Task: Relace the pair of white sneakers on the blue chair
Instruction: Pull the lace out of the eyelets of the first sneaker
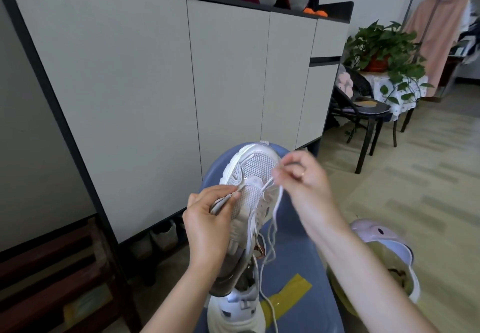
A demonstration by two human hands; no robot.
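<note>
Second sneaker (235, 312) on blue chair (298, 267)

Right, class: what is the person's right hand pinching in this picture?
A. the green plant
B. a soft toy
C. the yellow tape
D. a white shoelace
D: the right hand pinches the white shoelace above the sneaker, which the left hand steadies over the blue chair.

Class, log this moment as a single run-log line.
left hand: grips sneaker | right hand: pinches lace | second sneaker: on blue chair
</note>
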